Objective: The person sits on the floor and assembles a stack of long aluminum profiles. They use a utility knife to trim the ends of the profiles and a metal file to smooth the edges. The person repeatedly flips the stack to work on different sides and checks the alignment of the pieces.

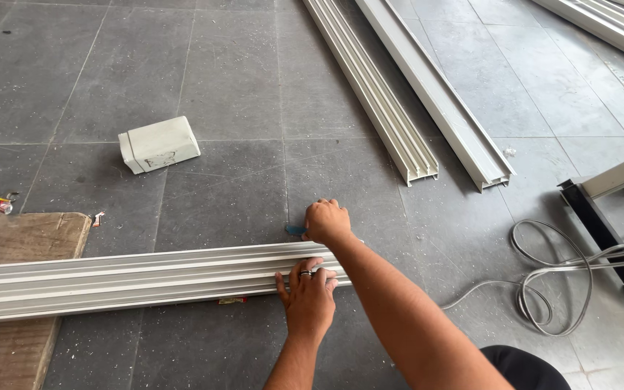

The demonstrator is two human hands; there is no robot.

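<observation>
Left hand fingers spread flat on the white rail; right hand fist pinches a blue tool.

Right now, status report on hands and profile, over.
Left hand flat on long white ribbed aluminium profile. Right hand at its end, on small blue tool. Grey cable alongside.

Grey tiled floor is carrying a long white channel profile, partly lying over a wooden board. Two more white profiles, a pale block and a coiled grey cable are lying on it.
</observation>
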